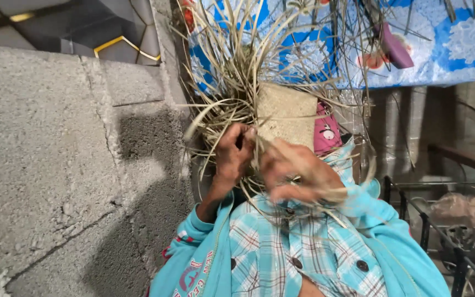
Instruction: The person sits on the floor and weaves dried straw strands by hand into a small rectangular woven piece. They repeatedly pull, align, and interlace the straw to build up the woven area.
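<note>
I see the left hand pinching pale dry straw strands at 12 o'clock, steadying the tan woven straw panel; the right hand is blurred, grip indeterminate.

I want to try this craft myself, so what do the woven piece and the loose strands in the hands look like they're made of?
The woven panel looks like dried plant fibre, matt and pale tan, in a tight plaited grid. The loose strands seem the same stuff: thin, stiff, straw-coloured strips, perhaps palm leaf or grass. The left hand grips them; the right hand is blurred.
</note>
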